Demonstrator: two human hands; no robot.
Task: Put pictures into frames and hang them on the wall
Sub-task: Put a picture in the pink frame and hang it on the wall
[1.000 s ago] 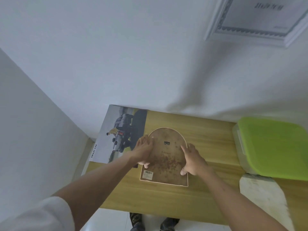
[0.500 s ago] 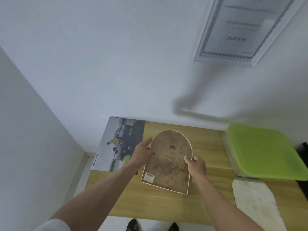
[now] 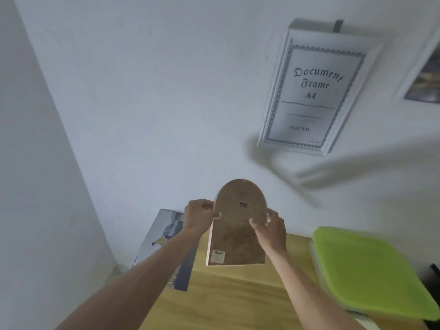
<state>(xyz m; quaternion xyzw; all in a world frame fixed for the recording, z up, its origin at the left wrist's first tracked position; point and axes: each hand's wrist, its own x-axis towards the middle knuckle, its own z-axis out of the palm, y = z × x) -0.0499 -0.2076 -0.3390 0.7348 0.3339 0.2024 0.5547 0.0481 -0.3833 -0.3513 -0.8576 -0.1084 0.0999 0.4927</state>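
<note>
An arch-topped picture frame (image 3: 235, 236) is held upright in the air above the wooden table (image 3: 238, 301), its brown backing board with a small black hanger facing me. My left hand (image 3: 198, 216) grips its left edge near the arch. My right hand (image 3: 270, 228) grips its right edge, thumb on the backing. A white document frame (image 3: 314, 91) hangs on the white wall up to the right. Another framed picture (image 3: 426, 75) shows partly at the right edge.
A printed poster of a vehicle (image 3: 164, 241) lies on the table's left end against the wall corner. A box with a lime green lid (image 3: 371, 270) sits at the right. A side wall closes in on the left.
Both hands have lifted the arched frame off the table and tipped it upright towards the wall. My view has tilted up, bringing the hung document frame into sight.
</note>
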